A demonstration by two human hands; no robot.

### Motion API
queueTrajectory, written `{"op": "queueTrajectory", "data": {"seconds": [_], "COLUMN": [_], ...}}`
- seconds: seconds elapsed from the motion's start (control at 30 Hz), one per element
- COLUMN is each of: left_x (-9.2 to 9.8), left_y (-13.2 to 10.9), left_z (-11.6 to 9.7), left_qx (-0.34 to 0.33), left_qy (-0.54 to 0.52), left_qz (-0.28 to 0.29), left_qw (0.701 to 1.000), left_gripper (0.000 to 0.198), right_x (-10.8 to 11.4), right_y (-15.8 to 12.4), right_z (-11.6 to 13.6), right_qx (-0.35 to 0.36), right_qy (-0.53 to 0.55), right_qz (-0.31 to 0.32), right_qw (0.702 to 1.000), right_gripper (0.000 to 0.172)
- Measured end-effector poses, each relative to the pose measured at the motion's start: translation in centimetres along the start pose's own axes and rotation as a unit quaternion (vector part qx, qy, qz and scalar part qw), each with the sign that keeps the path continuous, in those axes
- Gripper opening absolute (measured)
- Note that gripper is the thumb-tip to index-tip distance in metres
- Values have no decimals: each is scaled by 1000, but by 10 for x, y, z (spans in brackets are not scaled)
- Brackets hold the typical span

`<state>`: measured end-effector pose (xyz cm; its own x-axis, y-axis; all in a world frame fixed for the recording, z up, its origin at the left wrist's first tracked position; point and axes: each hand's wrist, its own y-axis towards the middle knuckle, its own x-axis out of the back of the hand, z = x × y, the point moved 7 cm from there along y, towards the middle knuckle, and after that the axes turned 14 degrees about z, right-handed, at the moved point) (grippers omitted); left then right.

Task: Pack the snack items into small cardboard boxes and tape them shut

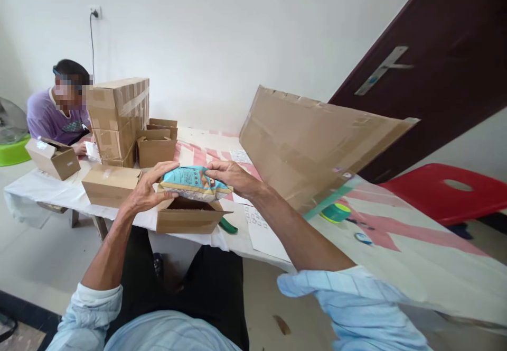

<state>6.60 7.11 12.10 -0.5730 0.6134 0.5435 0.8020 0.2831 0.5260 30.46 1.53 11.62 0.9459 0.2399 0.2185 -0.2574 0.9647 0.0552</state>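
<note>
One blue packet [194, 177], held in two hands over one open carton [188, 220].
The left hand [147, 191] grips the packet's left end, fingers curved over the top and thumb against the lower edge — parted only by its thickness — while the right hand [233, 177] has its fingers closed on the upper right side; whether the packet touches the carton's rim cannot be told. One green object [227, 226] lies just beside the carton on the bench [412, 266], with one brown box [111, 186] to the left. Farther out are one small open box [59, 160], one taped stack [114, 121], one large cardboard panel [312, 139], one green-and-yellow roll [336, 212], one red seat [420, 192] and one co-worker [55, 113] in purple.
</note>
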Motion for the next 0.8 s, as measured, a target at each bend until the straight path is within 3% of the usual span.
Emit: {"op": "queueTrajectory", "data": {"seconds": [0.1, 0.2, 0.27, 0.5, 0.8], "left_x": [14, 26, 27, 15, 10], "left_y": [11, 13, 14, 18, 11], "left_z": [16, 42, 57, 88, 120], "left_qx": [53, 127, 175, 243, 296], "left_qy": [-81, -139, -161, -194, -205], "left_qz": [-115, -227, -256, -202, -182], "left_qw": [989, 955, 937, 929, 915], "left_gripper": [48, 53, 56, 60, 61], "right_x": [-1, -5, -5, 8, 15], "right_y": [1, 4, 11, 42, 51], "right_z": [4, 5, -4, -66, -86], "right_qx": [44, 105, 121, 34, 21], "right_qy": [77, 118, 114, 138, 136], "right_qz": [0, 14, -2, -135, -169], "right_qw": [996, 987, 986, 981, 976], "right_gripper": [68, 74, 72, 63, 51]}}
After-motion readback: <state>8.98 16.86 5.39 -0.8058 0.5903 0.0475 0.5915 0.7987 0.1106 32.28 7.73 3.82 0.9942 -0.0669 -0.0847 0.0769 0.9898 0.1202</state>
